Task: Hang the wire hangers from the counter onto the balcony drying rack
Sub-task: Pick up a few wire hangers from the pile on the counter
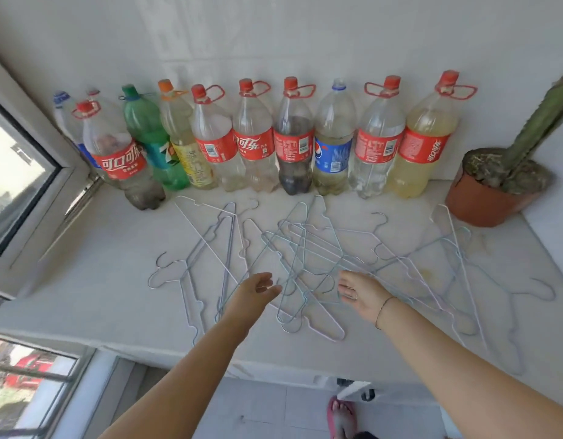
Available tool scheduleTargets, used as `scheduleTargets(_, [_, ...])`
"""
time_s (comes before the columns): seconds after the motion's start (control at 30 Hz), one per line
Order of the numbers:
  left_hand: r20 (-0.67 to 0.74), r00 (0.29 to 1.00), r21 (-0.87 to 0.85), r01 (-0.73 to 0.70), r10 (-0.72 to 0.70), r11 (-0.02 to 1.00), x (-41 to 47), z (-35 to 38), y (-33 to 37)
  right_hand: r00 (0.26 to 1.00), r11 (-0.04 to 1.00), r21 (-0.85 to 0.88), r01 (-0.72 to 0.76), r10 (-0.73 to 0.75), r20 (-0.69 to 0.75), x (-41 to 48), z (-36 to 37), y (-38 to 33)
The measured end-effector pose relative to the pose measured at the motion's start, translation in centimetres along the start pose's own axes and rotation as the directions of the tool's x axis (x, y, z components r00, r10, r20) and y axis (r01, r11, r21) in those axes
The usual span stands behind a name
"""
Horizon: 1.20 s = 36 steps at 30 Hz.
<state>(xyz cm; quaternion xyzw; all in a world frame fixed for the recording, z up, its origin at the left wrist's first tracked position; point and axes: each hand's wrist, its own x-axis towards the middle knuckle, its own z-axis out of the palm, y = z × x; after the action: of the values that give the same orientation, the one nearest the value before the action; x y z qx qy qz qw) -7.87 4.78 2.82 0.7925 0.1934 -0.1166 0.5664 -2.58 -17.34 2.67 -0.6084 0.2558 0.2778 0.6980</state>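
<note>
Bottles (254, 137) along the wall: mostly red Coca-Cola labels (可口可乐), one green 7UP bottle (156, 147), one blue Pepsi bottle (332, 156). Wire hangers (305, 258) lie flat in a tangled pile on the counter (93, 280), hooks and long sides pointing all ways. Left hand (258, 291) and right hand (362, 296) over the pile's near edge, fingers loose, gripping nothing.
</note>
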Motion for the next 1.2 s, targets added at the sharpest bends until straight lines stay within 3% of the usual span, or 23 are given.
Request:
scheduleTargets(0.33, [-0.005,0.997,0.030,0.082,-0.082,0.996,5.7,3.1,0.0,0.984,0.985,-0.076,-0.158,0.163,0.076,4.2,-1.1,-0.7])
scheduleTargets(0.47, [0.024,0.995,0.067,0.091,-0.093,0.994,7.1,3.3,0.0,0.972,0.982,-0.006,-0.190,0.189,0.139,4.6,-0.8,-1.0])
scheduleTargets(0.7, [0.046,0.999,0.052,0.022,-0.025,0.998,8.7,1.8,2.3,0.938,0.985,0.146,-0.093,0.038,0.344,3.7,1.5,-4.8])
scheduleTargets(0.8, [0.000,0.999,0.053,-0.044,0.044,0.998,8.9,0.3,3.5,0.947,0.993,0.113,0.019,-0.054,0.316,3.6,3.1,-6.7])
scheduleTargets(0.87, [-0.040,0.996,0.042,-0.081,0.083,0.996,8.9,-1.1,4.4,0.954,0.983,-0.018,0.182,-0.172,0.247,3.8,4.2,-7.9])
scheduleTargets(1.0, [-0.075,0.982,0.019,-0.172,0.173,0.985,8.6,-4.5,6.4,0.853,0.804,-0.294,0.517,-0.452,0.262,3.8,6.6,-10.7])
scheduleTargets(1.1, [-0.051,0.970,0.039,-0.237,0.239,0.971,7.9,-6.9,8.4,0.708,0.525,-0.481,0.703,-0.579,0.404,3.1,8.3,-13.1])
scheduleTargets(1.2, [0.015,0.953,0.074,-0.302,0.302,0.950,7.0,-9.0,10.1,0.587,0.247,-0.564,0.788,-0.580,0.565,2.3,10.2,-14.6])
